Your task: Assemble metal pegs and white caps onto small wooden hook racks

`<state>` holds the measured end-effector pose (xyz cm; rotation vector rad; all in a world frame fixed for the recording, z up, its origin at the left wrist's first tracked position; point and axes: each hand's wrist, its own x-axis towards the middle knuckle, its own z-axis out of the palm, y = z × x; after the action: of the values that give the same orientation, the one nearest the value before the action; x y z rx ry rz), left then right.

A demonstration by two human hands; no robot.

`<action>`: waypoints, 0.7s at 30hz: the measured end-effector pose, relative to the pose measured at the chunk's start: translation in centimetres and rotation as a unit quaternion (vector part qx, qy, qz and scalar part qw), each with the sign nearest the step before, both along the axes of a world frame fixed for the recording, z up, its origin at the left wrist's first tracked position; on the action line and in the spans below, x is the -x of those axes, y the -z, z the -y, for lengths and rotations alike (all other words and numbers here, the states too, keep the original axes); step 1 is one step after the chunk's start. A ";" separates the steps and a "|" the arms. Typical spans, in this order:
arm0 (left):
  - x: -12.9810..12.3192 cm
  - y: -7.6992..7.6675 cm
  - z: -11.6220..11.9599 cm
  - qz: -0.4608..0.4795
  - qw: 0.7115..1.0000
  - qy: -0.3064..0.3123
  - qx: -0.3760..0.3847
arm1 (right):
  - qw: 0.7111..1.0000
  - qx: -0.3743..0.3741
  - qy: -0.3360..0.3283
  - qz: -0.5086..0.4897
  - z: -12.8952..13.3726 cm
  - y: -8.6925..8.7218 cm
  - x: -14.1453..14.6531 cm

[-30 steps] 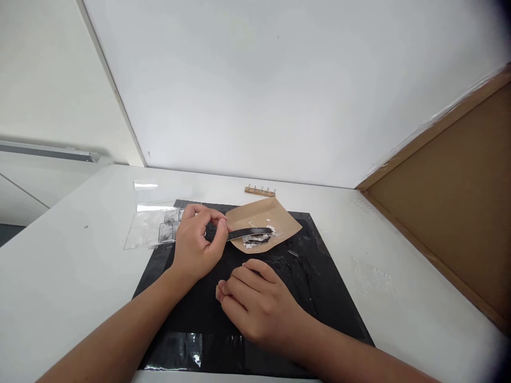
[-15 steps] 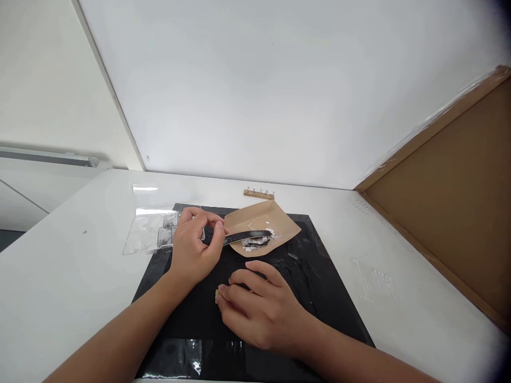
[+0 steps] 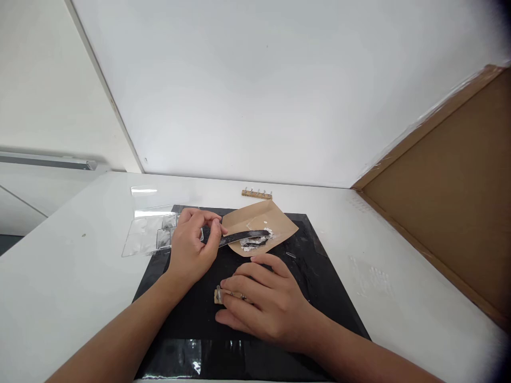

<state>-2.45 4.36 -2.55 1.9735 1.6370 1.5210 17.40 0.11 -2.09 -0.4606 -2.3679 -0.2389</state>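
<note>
A pinned wooden strip (image 3: 217,296), long axis left to right, is over the black mat (image 3: 195,322), beneath the right hand (image 3: 271,303), its grip loosely parted. The left hand (image 3: 189,247) nearly pinches beside a black strip (image 3: 247,234); whether holding it, I cannot tell.

A brown panel (image 3: 451,186) borders the white wall (image 3: 239,96) at right, a grey rail (image 3: 48,160) lying far left.

Black band (image 3: 247,234): matt, powdery. Kraft-paper sheet (image 3: 280,221): matt. Compartment box (image 3: 140,229), ten o'clock from mat (image 3: 191,319): clear glossy plastic. Pin strip (image 3: 257,195), twelve o'clock: wood-look, metallic pins. Tabletop (image 3: 72,287): smooth, glossy.
</note>
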 end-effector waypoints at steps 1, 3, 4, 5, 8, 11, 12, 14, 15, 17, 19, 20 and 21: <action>0.1 0.0 -0.1 -0.003 1.000 0.007 0.003 | 1.000 0.012 -0.003 -0.020 -0.3 -0.2 -0.3; 0.2 0.1 -0.2 -0.019 1.000 0.021 0.005 | 0.997 0.037 0.007 -0.069 -1.0 -0.6 -1.0; 0.3 0.1 -0.3 -0.031 0.999 0.026 0.005 | 0.994 0.049 0.024 -0.094 -1.6 -0.7 -1.4; 0.4 0.2 -0.4 -0.043 0.999 0.029 0.005 | 0.991 0.058 0.047 -0.112 -2.2 -0.7 -2.0; 0.5 0.5 -0.5 -0.062 0.997 0.034 0.009 | 0.975 0.063 0.151 -0.148 -4.5 -0.5 -3.9; 0.6 1.0 -0.5 -0.076 0.996 0.050 0.014 | 0.962 0.074 0.210 -0.157 -6.7 -0.3 -6.1; 0.6 1.0 -0.5 -0.081 0.995 0.057 0.015 | 0.957 0.078 0.229 -0.163 -7.4 -0.2 -6.8; 0.7 1.1 -0.4 -0.090 0.993 0.073 0.017 | 0.945 0.088 0.257 -0.182 -8.4 -0.2 -8.2; 0.7 1.1 -0.4 -0.095 0.992 0.080 0.020 | 0.940 0.094 0.270 -0.187 -8.8 -0.2 -8.8; 0.7 1.1 -0.4 -0.107 0.989 0.097 0.021 | 0.930 0.112 0.298 -0.186 -9.5 -0.2 -9.9; 0.7 1.1 -0.5 -0.125 0.986 0.110 0.013 | 0.917 0.142 0.324 -0.187 -9.9 0.0 -10.8; 0.7 1.1 -0.6 -0.139 0.984 0.112 0.006 | 0.911 0.158 0.332 -0.188 -10.1 0.1 -11.1; 0.7 1.2 -0.6 -0.156 0.981 0.112 0.000 | 0.906 0.175 0.335 -0.189 -10.2 0.3 -11.3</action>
<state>-3.19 4.98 -3.73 2.3995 1.4493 1.1796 28.66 10.31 -2.44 -1.3635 -1.7951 -0.0190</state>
